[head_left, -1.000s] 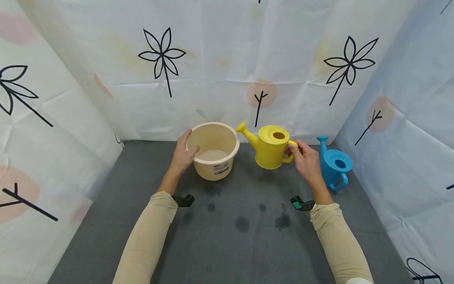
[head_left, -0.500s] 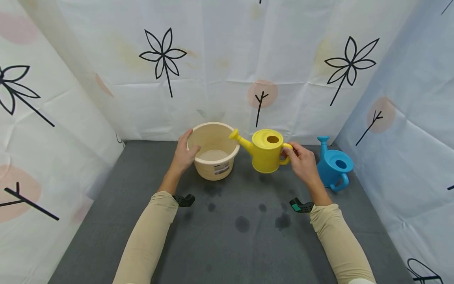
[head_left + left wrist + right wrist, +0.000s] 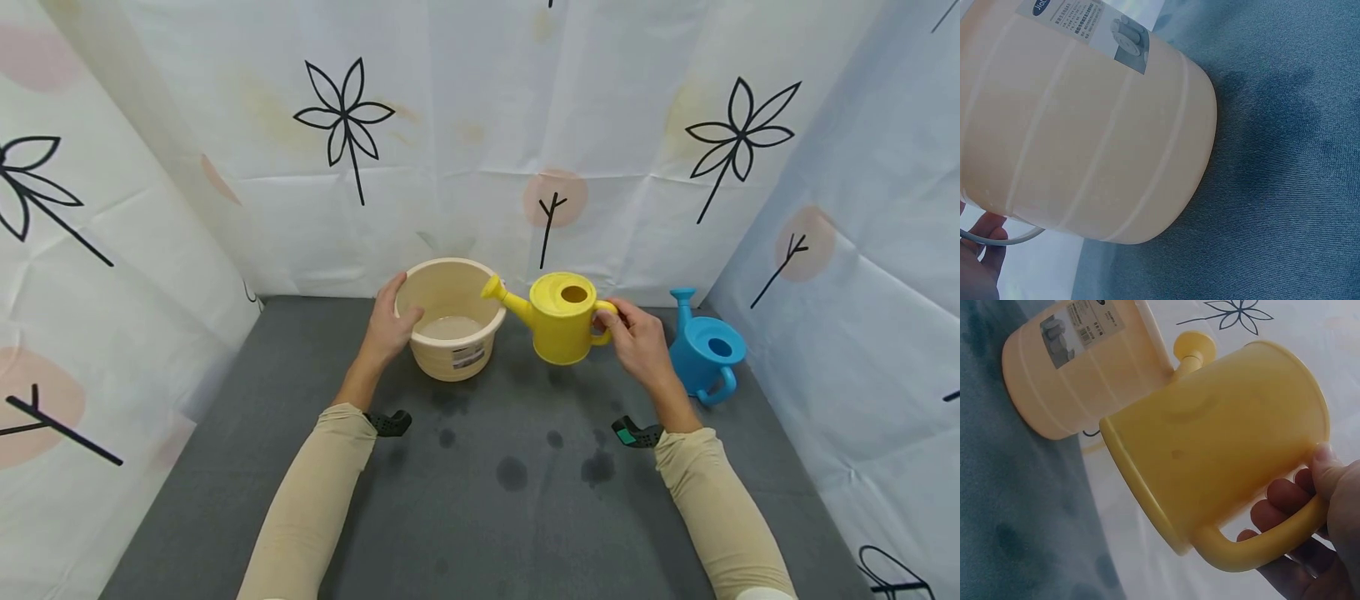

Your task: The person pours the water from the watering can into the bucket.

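Note:
My left hand point(image 3: 392, 323) grips the left rim of a cream bucket point(image 3: 448, 358), thumb over the inner side. In the left wrist view, fingers point(image 3: 994, 240) show beside the bucket's thin handle point(image 3: 1025, 236). A yellow watering can point(image 3: 564, 329) hangs raised in my right hand point(image 3: 641, 342), which holds it by its looped handle point(image 3: 1260, 547). The can is nearly level, its spout pointing left. The spout's rose point(image 3: 493, 288) overlaps the bucket's right rim in the head view. A blue watering can point(image 3: 707, 350) stands to the right of my right hand.
Dark damp spots point(image 3: 512, 473) mark the grey cloth-covered table point(image 3: 465, 533) in front of the bucket. White patterned sheets point(image 3: 465, 125) hang behind the table and along both sides.
My right hand has moved the yellow watering can left and slightly nearer to me, bringing its rose over the bucket's rim. The left hand and bucket have stayed put.

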`<state>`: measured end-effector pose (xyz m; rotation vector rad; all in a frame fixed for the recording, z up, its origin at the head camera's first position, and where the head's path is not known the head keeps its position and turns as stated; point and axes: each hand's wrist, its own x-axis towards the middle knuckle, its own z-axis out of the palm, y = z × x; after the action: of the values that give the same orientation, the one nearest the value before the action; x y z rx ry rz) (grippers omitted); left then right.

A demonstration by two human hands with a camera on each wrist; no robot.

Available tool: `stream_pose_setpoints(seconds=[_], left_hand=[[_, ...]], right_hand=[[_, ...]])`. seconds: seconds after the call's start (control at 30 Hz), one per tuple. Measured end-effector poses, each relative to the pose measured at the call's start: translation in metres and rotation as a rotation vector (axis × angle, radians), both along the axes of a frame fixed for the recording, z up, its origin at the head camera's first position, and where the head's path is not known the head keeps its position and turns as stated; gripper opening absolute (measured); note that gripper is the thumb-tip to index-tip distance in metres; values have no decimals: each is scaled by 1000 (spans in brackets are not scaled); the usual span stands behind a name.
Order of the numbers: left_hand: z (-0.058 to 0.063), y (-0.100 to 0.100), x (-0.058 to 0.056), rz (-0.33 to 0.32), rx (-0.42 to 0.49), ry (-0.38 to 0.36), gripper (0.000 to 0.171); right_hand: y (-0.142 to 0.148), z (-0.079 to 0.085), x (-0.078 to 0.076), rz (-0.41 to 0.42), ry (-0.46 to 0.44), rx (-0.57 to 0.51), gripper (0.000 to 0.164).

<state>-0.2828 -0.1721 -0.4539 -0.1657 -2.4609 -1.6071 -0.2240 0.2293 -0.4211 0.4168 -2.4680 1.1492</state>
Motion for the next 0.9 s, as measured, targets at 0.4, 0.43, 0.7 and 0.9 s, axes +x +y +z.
stream_pose_setpoints(seconds=[0.4,0.43,0.7,0.9], left_hand=[[0,0,0,1,3,-1,73],[0,0,0,0,3,-2,74],[1,0,1,-4,-8,-6,73],[1,-1,1,-1,-1,-9,73]], right_hand=[[-6,6,-3,33,-7,-74,35],[-7,6,-3,32,2,-84,35],[-27,32,14,100,59,-188,26],[-36,42,18,134,26,-286,28]])
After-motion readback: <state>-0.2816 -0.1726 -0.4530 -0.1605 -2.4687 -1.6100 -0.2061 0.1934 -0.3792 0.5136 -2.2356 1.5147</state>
